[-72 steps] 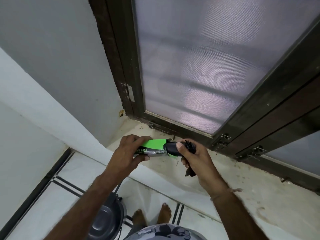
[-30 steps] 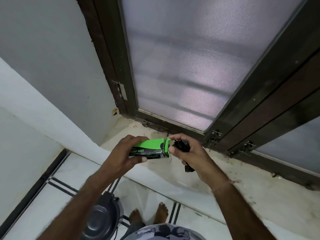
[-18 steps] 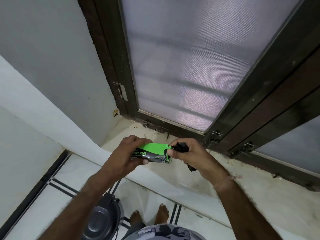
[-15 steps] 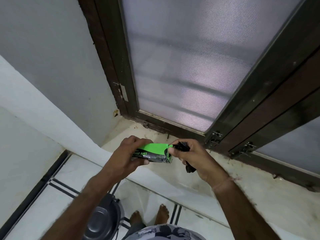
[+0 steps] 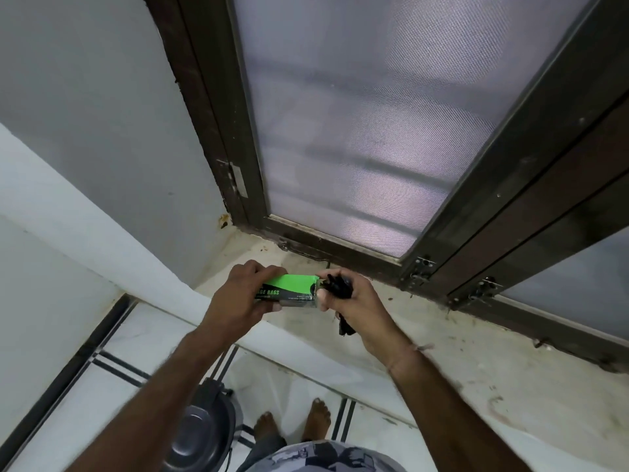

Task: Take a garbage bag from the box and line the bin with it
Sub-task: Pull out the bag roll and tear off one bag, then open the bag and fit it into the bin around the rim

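Right hand has shifted closer, gripping one black bag; left hand clasps one box.

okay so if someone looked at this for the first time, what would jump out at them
The bright green box stands out at centre, gripped by the left hand above the window sill. The right hand pinches a black garbage bag at the box's end. Behind them, the big mesh window fills the upper frame.

One green box, one black garbage bag, and two hands: left hand, right hand. One bin, apparently, at the frame's bottom. Two bare feet.
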